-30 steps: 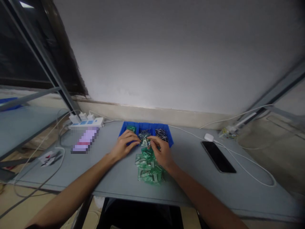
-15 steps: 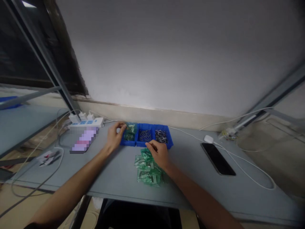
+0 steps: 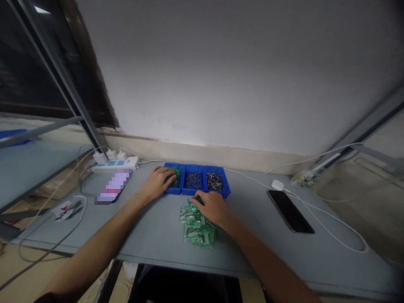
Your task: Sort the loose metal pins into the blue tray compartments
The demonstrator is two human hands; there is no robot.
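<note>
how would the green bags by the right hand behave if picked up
The green bags are probably floppy, since they look filmy and creased. They may feel slippery, given their shine. Pushed together, they could slide apart, as they overlap.

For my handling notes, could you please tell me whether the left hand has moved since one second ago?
Yes: the left hand has moved leftward, its reach shifting from the middle blue bin to the left blue bin.

No legible text, label, brand, number or sign anywhere in view.
</note>
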